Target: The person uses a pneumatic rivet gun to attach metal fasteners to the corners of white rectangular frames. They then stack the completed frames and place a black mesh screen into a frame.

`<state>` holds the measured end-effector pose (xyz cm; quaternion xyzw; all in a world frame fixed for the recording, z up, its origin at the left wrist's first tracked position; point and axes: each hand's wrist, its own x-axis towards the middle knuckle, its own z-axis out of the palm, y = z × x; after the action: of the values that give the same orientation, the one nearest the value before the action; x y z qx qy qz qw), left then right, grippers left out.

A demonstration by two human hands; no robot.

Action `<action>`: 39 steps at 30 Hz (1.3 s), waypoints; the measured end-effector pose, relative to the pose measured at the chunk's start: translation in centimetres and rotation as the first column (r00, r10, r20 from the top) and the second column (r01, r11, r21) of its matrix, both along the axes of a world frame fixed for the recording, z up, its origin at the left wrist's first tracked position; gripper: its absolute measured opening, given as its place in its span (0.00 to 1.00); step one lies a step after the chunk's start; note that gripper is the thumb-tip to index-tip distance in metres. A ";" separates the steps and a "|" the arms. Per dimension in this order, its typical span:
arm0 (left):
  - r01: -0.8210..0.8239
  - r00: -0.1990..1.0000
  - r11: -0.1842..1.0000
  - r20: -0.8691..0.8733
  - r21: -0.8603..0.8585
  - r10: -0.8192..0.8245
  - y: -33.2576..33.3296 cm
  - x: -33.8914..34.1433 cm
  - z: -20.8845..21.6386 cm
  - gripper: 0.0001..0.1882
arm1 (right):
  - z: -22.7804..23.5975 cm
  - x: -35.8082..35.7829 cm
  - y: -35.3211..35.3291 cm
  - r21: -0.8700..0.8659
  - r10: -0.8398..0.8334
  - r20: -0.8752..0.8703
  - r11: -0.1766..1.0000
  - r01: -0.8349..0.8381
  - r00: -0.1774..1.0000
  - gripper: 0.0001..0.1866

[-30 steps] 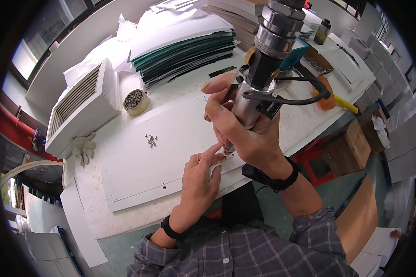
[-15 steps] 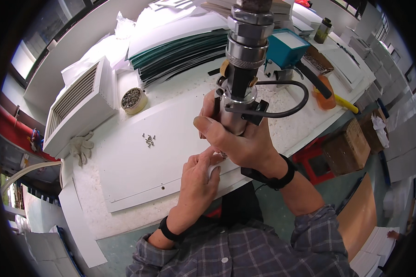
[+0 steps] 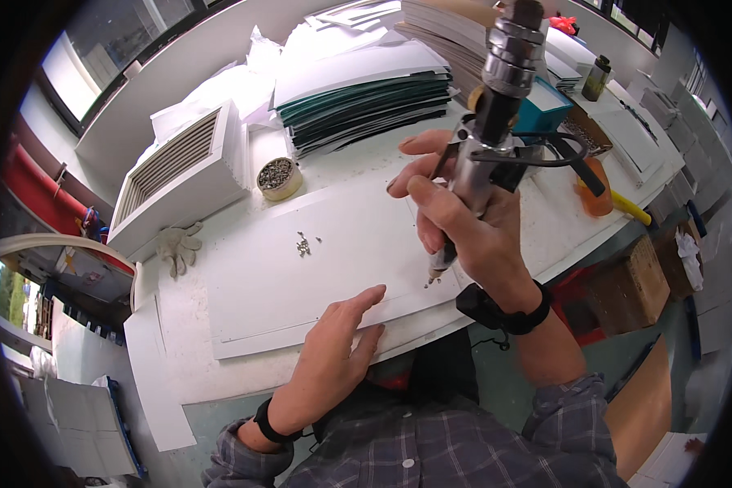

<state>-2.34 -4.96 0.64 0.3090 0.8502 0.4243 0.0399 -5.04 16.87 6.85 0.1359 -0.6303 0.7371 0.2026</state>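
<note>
My right hand is wrapped around a metal power screwdriver, its index finger stretched away from the body. The tool leans, tip down, over the right part of a flat white panel. A few small screw-like pieces are by the tip; whether they touch it I cannot tell. At the panel's front edge lies my left hand, thumb and index finger apart, holding nothing. A small cluster of screws rests on the panel beyond it.
Behind the panel are a round tub of screws, a white louvred vent and stacked dark green-edged sheets. A work glove lies left. A teal box and a yellow-handled tool are at right.
The screwdriver and my right hand have shifted right, and the index finger has lifted off the body. My left hand has come away from the tip and its fingers have spread. The view has shifted.
</note>
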 end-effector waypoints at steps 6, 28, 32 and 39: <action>-0.174 0.974 0.964 -0.182 -0.203 0.138 -8.6 -7.8 2.5 0.17 | 1.8 -0.6 1.5 0.036 -0.111 -0.037 0.993 0.113 0.993 0.24; 0.048 0.988 0.930 -0.122 -0.364 -0.099 -8.4 -18.6 0.4 0.09 | 2.3 -2.8 2.5 -0.144 -0.229 -0.008 0.964 0.225 0.973 0.26; 0.087 0.969 0.935 -0.188 -0.343 -0.159 -9.6 -19.2 -0.1 0.12 | 2.3 -3.0 2.0 -0.121 -0.239 -0.017 0.964 0.235 0.971 0.26; 0.108 0.893 0.914 -0.367 -0.390 -0.262 -9.6 -19.0 -1.6 0.10 | 2.3 -3.6 0.9 -0.128 -0.233 -0.048 0.966 0.226 0.971 0.26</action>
<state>-21.32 -14.59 -0.94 0.4597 0.8684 0.1809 -0.0433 -8.65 17.82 9.10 0.0724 -0.5892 0.7409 0.3141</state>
